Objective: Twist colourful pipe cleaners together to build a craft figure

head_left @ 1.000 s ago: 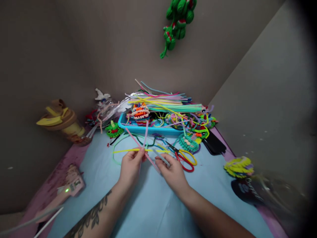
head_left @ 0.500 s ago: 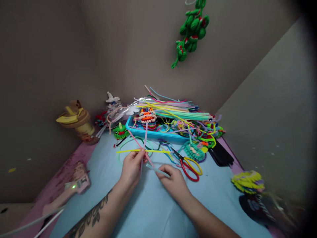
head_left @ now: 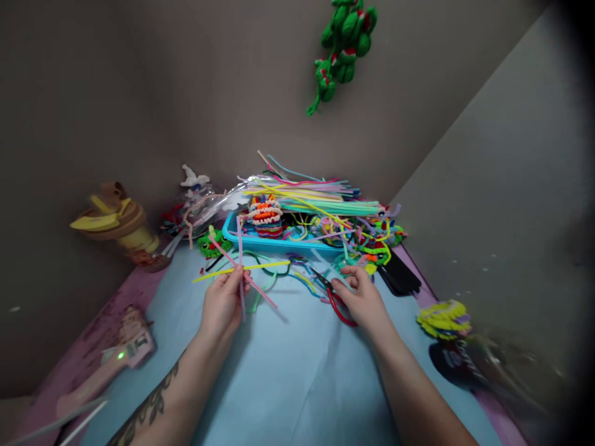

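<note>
My left hand is closed in a pinch on crossed pipe cleaners: a yellow one, a pink one and a lilac one. They fan out like a star from the fingertips. My right hand is curled above the scissors, with a pale blue pipe cleaner sticking out from its fingers, slightly blurred. The scissors lie on the blue cloth, red handle showing and the yellow handle mostly hidden by the hand. Behind that hand, a teal fuzzy piece is partly covered.
At the back, a blue tray carries pipe cleaner bundles and a striped fuzzy piece. A pink glue gun with a green light lies left. A black phone-like object and a yellow fuzzy piece are right.
My right hand has moved right and away from me with the pale blue pipe cleaner, from beside the left hand to over the scissors. The left hand still pinches the crossed pipe cleaners. The view has shifted.
</note>
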Tool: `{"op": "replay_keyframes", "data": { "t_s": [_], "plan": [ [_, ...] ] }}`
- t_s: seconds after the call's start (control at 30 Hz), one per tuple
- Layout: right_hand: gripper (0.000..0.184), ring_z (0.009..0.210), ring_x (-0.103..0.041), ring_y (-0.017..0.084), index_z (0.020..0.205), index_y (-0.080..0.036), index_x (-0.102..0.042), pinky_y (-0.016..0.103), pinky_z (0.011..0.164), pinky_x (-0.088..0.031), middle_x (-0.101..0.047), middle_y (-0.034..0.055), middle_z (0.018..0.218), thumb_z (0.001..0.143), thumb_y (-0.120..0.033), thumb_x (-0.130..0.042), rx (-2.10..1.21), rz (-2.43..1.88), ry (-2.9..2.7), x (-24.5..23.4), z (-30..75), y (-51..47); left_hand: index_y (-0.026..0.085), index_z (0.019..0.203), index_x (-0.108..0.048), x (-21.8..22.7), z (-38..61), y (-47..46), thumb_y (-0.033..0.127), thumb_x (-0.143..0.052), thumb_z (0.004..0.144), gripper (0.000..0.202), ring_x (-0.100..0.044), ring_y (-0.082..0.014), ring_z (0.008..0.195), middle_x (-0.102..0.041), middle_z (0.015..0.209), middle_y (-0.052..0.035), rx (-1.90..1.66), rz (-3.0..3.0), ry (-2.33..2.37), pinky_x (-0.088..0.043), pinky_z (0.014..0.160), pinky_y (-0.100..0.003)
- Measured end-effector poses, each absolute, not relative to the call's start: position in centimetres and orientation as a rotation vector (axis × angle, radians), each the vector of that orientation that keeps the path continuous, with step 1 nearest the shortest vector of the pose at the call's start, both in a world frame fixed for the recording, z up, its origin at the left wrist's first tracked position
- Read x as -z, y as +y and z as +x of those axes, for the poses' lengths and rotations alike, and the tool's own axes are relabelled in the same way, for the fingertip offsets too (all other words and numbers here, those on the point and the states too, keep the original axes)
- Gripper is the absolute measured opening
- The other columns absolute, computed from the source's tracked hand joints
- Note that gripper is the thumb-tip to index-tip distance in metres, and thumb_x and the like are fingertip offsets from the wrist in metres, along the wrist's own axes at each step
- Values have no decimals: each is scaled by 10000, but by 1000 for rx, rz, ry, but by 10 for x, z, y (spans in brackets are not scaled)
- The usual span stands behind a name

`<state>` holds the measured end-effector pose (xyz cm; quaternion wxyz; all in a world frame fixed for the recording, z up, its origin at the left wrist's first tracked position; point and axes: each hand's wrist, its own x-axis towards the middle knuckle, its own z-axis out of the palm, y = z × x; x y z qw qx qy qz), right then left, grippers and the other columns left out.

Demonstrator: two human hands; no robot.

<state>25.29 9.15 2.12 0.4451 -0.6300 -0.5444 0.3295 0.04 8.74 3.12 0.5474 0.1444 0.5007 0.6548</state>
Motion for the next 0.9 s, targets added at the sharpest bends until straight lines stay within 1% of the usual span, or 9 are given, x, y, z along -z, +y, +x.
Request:
{"op": "replay_keyframes", "data": {
  "t_s": [0.07,0.2,0.27,0.37,0.43,0.5,0.67,0.77,0.9],
  "plan": [
    [310,523,-518,139,929,-191,-521,261,534,-441,-495,-55,581,708,-392,-604,-827,-1635,-1437,-13,267,97,84,691,-646,-31,1,87,246,-745,647,195,-542,-52,505,-626,613,-2,-1540,324,1181,-466,479,-129],
    [244,671,-596,186,918,-173,-597,301,629,-473,-629,33,747,750,-342,-542,-774,-1712,-1629,-6,281,100,84,686,-647,-30,0,88,203,-706,692,133,-540,-50,495,-625,611,-2,-1560,278,1193,-478,469,-126],
    [240,773,-611,215,946,-167,-631,332,704,-477,-667,75,865,781,-282,-502,-610,-1763,-1737,-7,285,100,84,679,-648,-29,-1,89,195,-696,703,123,-542,-51,495,-623,606,-4,-1554,272,1195,-482,469,-125],
    [281,923,-576,259,1021,-152,-647,386,823,-447,-662,115,992,810,-206,-469,-228,-1828,-1851,-10,287,101,83,674,-652,-30,1,89,203,-700,700,132,-546,-52,497,-625,607,-8,-1512,290,1194,-486,471,-123],
    [273,948,-542,274,1017,-145,-657,403,851,-424,-655,122,985,824,-189,-470,-6,-1826,-1884,-12,286,100,80,670,-651,-30,3,88,214,-710,689,148,-550,-55,500,-626,607,-12,-1471,316,1196,-487,471,-121],
    [226,922,-528,264,949,-150,-674,388,843,-418,-651,110,938,832,-187,-483,89,-1769,-1899,-14,282,99,79,671,-650,-31,6,86,225,-723,674,163,-552,-56,500,-626,606,-14,-1435,335,1202,-485,467,-119],
    [153,859,-543,206,827,-196,-680,307,817,-413,-649,55,840,841,-193,-527,-181,-1547,-2176,-16,259,96,81,693,-649,-31,12,82,225,-726,673,164,-549,-56,489,-628,608,-16,-1369,341,1206,-480,461,-120],
    [184,878,-536,223,842,-206,-688,323,805,-397,-648,74,857,857,-191,-505,-164,-1627,-2271,-18,246,101,82,697,-645,-31,14,82,194,-690,715,122,-554,-57,488,-634,613,-23,-1355,332,1228,-483,462,-123],
    [212,914,-518,239,859,-188,-685,328,787,-387,-638,103,886,830,-118,-488,-152,-1731,-2268,-25,247,109,81,671,-634,-32,13,82,152,-633,768,121,-555,-54,473,-638,613,-33,-1339,300,1237,-480,450,-124]
  ]
}}
